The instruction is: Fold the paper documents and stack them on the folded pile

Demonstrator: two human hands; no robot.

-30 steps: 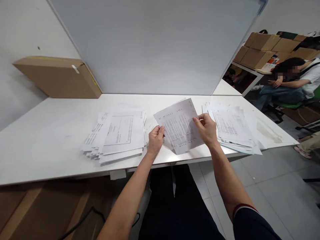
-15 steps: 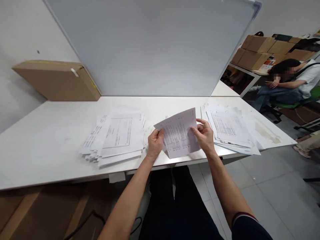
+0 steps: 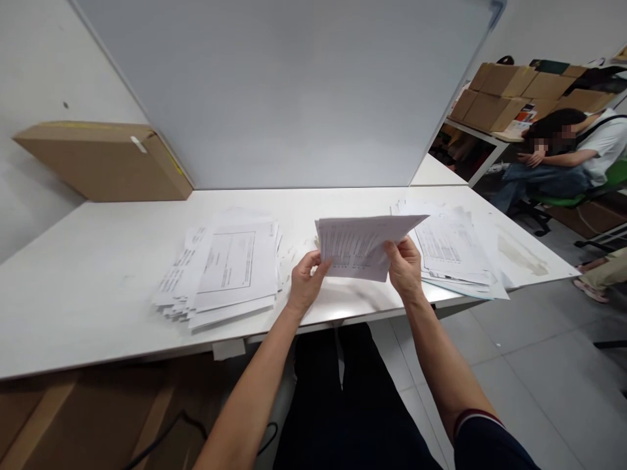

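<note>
Gripping the held papers (image 3: 360, 249) from both sides, up off the table (image 3: 112, 287) at its near edge; these are the landmark for every place below. Left hand (image 3: 306, 282) at their lower left corner, thumb in front, fingers curled in, looks like a light pinch. Right hand (image 3: 404, 269) on their right side, thumb on the printed face, other fingers folded behind, firmer grasp. Papers tilted, top edge away from the person, maybe more than one sheet; print too small to read. Pile with a framed page (image 3: 230, 267) lies left of them, sheets fanned out in steps; loose pile (image 3: 448, 245) lies right of them, edges ragged. Progress, judging from layout: handling is midway, both piles are down, held papers not yet on either, neither pile squared up; the remaining count can't be told. Farther off, flat cardboard box (image 3: 105, 163) behind and left of the papers, whiteboard (image 3: 294, 91) straight behind, another person (image 3: 600, 153) seated and stacked cartons (image 3: 504, 85) far behind to their right.
</note>
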